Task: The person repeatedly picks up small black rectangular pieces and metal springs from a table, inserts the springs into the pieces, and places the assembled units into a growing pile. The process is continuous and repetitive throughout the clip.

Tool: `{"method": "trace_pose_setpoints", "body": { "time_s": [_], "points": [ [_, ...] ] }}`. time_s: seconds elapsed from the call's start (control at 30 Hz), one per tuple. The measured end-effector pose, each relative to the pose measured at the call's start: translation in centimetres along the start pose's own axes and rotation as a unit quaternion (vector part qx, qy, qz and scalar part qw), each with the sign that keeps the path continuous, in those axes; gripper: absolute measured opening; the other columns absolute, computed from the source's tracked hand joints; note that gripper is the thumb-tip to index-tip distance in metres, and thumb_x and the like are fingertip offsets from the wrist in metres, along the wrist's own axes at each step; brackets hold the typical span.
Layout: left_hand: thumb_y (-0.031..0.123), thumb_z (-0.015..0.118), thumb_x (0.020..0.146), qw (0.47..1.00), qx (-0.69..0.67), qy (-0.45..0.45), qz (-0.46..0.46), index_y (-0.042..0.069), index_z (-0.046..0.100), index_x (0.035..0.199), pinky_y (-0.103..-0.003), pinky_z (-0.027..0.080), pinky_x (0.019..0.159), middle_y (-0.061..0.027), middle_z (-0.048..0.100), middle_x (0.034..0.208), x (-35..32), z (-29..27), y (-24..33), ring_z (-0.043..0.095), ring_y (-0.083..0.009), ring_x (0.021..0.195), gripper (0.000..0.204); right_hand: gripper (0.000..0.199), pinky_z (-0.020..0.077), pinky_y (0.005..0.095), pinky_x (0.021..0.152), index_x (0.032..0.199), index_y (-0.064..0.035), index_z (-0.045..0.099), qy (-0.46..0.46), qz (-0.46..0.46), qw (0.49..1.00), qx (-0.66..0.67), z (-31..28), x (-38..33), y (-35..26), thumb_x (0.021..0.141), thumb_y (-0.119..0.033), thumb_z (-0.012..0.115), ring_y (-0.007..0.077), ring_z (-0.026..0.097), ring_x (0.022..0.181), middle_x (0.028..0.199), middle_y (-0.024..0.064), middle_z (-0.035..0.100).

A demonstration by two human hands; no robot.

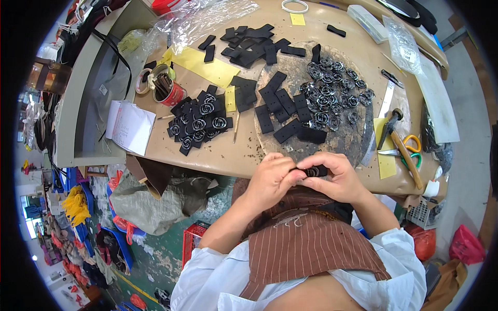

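Note:
At the near edge of the table, both my hands pinch a small black strap piece with a dark ring-like buckle (314, 171) on it. My left hand (271, 180) grips its left end between thumb and fingers. Its right end is between the thumb and fingers of my right hand (334, 177). Just beyond lie several flat black strap pieces with small holes (282, 102). A pile of shiny dark round buckles (332, 93) rests on a worn round board (342, 142). To the left is a heap of black straps with buckles on them (198, 124).
On the right lie a hammer (405, 147), scissors (410, 150) and a metal ruler (385, 101). A red can of dark rods (168, 90), a paper pad (130, 127) and yellow sheets (205, 66) are on the left. More black strips (249, 44) lie farther back.

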State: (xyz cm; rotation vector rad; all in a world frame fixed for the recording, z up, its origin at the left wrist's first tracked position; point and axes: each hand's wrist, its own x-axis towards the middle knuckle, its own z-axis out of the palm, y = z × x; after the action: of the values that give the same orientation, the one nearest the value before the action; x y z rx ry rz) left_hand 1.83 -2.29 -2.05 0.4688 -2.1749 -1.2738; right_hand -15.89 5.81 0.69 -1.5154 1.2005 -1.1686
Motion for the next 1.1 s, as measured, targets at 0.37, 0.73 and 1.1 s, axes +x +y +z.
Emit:
{"method": "trace_pose_setpoints", "body": {
  "time_s": [0.37, 0.73, 1.1],
  "points": [
    [0.037, 0.062, 0.084, 0.821, 0.274, 0.391, -0.312, -0.001, 0.051, 0.086, -0.03, 0.041, 0.053, -0.0054, 0.052, 0.057, -1.4, -13.6, -7.6, 0.05, -0.0148, 0.053, 0.039, 0.016, 0.047, 0.0309, 0.062, 0.089, -0.0027, 0.064, 0.217, 0.03, 0.894, -0.391, -6.9, 2.7, 4.5, 0.075, -0.008, 0.067, 0.023, 0.059, 0.068, 0.082, 0.0108, 0.059],
    [0.011, 0.056, 0.089, 0.895, -0.37, 0.089, -0.232, 0.002, 0.052, 0.102, -0.022, 0.049, 0.066, -0.0056, 0.059, 0.091, 0.8, 0.9, -0.1, 0.06, -0.0098, 0.076, 0.017, 0.005, 0.0476, 0.0258, 0.066, 0.082, 0.0035, 0.06, 0.241, -0.008, 0.916, -0.322, -7.0, 1.5, 2.5, 0.078, 0.001, 0.061, 0.0196, 0.059, 0.071, 0.082, 0.01, 0.062],
    [0.012, 0.06, 0.087, 0.816, -0.473, 0.052, -0.326, 0.004, 0.054, 0.105, -0.022, 0.053, 0.066, -0.005, 0.061, 0.092, 2.6, 3.8, -2.0, 0.062, -0.0109, 0.075, 0.021, 0.024, 0.0497, 0.0314, 0.072, 0.087, -0.002, 0.062, 0.069, -0.06, 0.961, -0.261, -3.0, 0.0, 0.2, 0.065, -0.001, 0.07, 0.0234, 0.061, 0.084, 0.095, 0.0105, 0.061]
  ]
}}
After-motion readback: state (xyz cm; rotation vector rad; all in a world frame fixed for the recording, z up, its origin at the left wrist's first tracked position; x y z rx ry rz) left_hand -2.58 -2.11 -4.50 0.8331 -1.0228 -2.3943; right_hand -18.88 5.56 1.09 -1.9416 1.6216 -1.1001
